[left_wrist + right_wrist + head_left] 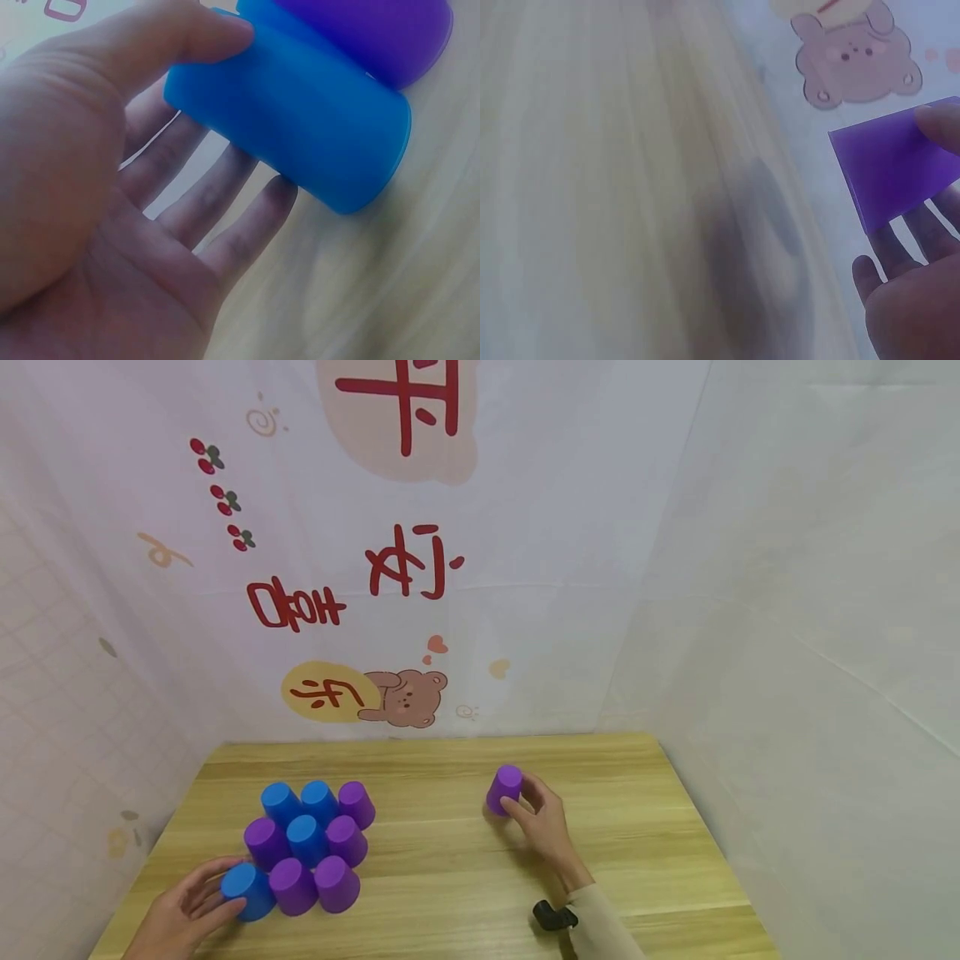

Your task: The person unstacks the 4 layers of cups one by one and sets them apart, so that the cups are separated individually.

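Note:
My left hand (183, 906) pinches a blue cup (249, 893) at the near left corner of a grouped set of upside-down cups. In the left wrist view, the thumb lies on one side of this blue cup (300, 120) and the fingertips on the other. Away to the right, my right hand (547, 822) holds a purple cup (503, 792) mouth down between thumb and fingers. The right wrist view shows that purple cup (892, 165) raised off the tabletop, with a shadow below it.
Beside the blue cup, purple and blue cups stand in three rows, among them a front purple cup (337, 885) and a middle blue cup (307, 839). They rest on a wood-grain table (427, 860). A printed white curtain (540, 610) hangs behind and at both sides.

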`<state>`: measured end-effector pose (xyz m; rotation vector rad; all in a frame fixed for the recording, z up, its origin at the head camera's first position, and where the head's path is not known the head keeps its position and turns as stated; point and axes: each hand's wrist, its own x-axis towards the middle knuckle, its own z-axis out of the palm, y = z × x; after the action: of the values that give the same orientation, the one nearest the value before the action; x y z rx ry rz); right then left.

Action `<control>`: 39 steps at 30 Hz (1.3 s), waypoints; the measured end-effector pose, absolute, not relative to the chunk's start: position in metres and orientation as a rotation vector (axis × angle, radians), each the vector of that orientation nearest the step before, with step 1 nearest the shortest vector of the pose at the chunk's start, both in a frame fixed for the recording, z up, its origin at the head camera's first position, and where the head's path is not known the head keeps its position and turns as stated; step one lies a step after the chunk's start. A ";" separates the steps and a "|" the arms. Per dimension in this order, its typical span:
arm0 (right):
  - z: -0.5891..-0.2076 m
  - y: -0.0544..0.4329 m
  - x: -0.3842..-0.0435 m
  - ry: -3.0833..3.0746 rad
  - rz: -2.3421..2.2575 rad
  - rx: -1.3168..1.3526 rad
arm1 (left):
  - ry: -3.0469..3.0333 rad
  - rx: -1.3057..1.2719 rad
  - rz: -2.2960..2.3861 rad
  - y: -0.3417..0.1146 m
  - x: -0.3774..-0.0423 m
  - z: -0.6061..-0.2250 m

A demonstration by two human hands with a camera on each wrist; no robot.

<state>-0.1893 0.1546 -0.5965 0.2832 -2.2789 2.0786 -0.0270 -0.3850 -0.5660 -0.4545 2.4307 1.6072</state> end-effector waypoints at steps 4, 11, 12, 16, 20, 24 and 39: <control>-0.591 0.139 -0.194 -2.277 2.076 0.317 | 2.449 -0.445 1.596 -0.384 -0.027 -0.565; -0.585 0.111 -0.203 -2.285 2.078 0.425 | 2.456 -0.442 1.593 -0.384 -0.026 -0.563; -0.584 0.107 -0.204 -2.286 2.080 0.431 | 2.456 -0.444 1.592 -0.385 -0.026 -0.563; -0.582 0.091 -0.206 -2.316 2.082 0.459 | 2.445 -0.469 1.577 -0.386 -0.027 -0.563; -0.583 0.075 -0.208 -2.351 2.067 0.513 | 2.439 -0.488 1.548 -0.387 -0.028 -0.563; -0.586 0.059 -0.211 -2.390 2.053 0.556 | 2.441 -0.490 1.531 -0.386 -0.029 -0.562; -0.593 0.006 -0.205 -2.550 2.036 0.639 | 2.470 -0.469 1.520 -0.383 -0.028 -0.559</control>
<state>-0.2051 0.0062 -0.5932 0.6391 -2.5504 2.0364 -0.0283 -0.3834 -0.5587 -0.4687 2.4704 1.5203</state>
